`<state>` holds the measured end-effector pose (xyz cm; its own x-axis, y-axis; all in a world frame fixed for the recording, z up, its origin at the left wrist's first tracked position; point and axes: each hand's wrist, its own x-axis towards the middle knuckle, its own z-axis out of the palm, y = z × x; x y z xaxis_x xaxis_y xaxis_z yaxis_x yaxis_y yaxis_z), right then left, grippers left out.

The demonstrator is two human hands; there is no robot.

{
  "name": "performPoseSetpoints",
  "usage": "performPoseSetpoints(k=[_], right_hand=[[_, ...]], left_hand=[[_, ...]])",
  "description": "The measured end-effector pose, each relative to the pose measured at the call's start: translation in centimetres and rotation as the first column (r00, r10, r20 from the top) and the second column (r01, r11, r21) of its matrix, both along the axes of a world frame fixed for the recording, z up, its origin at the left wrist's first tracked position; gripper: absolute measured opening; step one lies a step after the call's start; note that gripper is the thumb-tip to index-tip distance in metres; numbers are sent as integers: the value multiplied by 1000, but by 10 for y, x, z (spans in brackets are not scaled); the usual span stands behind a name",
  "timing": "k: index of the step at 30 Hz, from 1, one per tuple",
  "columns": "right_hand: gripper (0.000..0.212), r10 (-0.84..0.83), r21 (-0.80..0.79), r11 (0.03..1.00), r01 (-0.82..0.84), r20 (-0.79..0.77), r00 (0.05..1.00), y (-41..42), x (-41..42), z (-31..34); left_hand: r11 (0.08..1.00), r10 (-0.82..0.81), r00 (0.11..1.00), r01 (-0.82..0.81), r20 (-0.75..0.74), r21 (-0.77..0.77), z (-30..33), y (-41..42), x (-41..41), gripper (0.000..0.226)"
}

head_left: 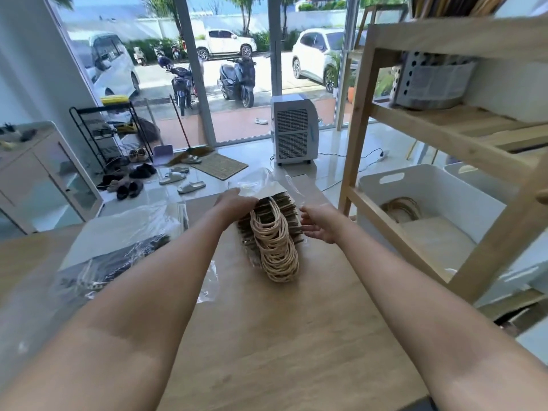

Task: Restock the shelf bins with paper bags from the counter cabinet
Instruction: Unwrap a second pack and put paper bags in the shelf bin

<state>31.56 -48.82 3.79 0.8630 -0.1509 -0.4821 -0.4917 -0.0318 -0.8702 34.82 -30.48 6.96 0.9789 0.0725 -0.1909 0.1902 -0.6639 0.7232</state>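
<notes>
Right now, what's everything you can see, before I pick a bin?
paper bags: one stack, brown, rope handles, on counter between hands
plastic wrap: clear, at stack's far end
second pack: one, plastic-wrapped, counter left
bin: white, lower shelf, some handled bags inside
perforated bin: grey, upper shelf
wooden shelf: one, right
air cooler: white, by window
left hand: on stack's far left end
right hand: open, beside stack
</notes>
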Motion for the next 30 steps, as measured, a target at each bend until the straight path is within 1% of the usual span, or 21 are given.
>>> performPoseSetpoints(k=[1, 2, 3, 5, 7, 9, 13, 16, 17, 18, 20, 22, 23, 24, 25, 27, 28, 30], right_hand=[[26, 5, -19, 1000, -6, -13, 1000, 2, 1, 3], [26, 7, -36, 999, -8, -23, 1000, 2, 2, 5], [32, 4, -51, 999, -6, -32, 999, 3, 3, 6], [54, 9, -73, 997, -14, -75, 997, 6, 4, 9], [69, 12, -81, 996, -22, -120, 993, 8, 4, 12], [74, -5, -78, 997, -6, -136, 991, 13, 4, 17], [76, -53, -69, 997, 44, -142, 988, 18, 6, 25], [81, -78, -35, 997, 74, -147, 986, 21, 8, 29], [82, -86, -12, 996, 85, -154, 984, 22, 8, 30], [82, -95, 19, 995, 99, -163, 982, 24, 7, 31], [84, -125, 87, 987, 138, -143, 982, 29, 9, 29], [94, -132, 139, 979, 147, -113, 985, 35, 10, 29], [97, -124, 134, 982, 137, -100, 987, 38, 13, 28], [95, -108, 126, 985, 118, -87, 990, 39, 12, 28], [86, -76, 121, 989, 86, -89, 993, 40, 11, 29], [50, -56, 113, 991, 67, -98, 994, 37, 8, 29], [37, -63, 112, 991, 75, -105, 992, 37, 6, 29], [32, -64, 128, 989, 74, -82, 995, 38, 7, 28]], left_hand=[[1000, 11, 1000, -11, 16, -4, 1, -1, 2, 48], [999, 25, 999, -25, 22, -28, 1, -1, 4, 42], [998, 38, 999, -38, 16, -52, 2, 0, 4, 40], [997, 51, 999, -51, -5, -61, 2, 3, 6, 40], [997, 46, 999, -46, -11, -64, 2, 5, 8, 42], [996, 32, 999, -34, -22, -86, 3, 7, 9, 42], [985, 14, 998, -23, -55, -169, 3, 12, 12, 36], [978, 14, 997, -28, -69, -207, 3, 15, 15, 19], [975, 12, 997, -29, -78, -219, 3, 16, 16, 17], [974, 3, 996, -24, -90, -227, 3, 17, 17, 17], [970, -20, 993, -8, -112, -244, 3, 20, 18, 27], [965, -42, 991, 7, -125, -264, 3, 21, 18, 34], [962, -50, 990, 13, -130, -272, 3, 21, 18, 35], [961, -57, 990, 19, -132, -276, 3, 21, 18, 34], [961, -60, 989, 22, -133, -275, 2, 20, 18, 33], [963, -64, 989, 25, -136, -267, 1, 20, 17, 33], [964, -69, 988, 30, -140, -264, 0, 21, 16, 34], [964, -86, 984, 43, -155, -261, 0, 23, 16, 34]])
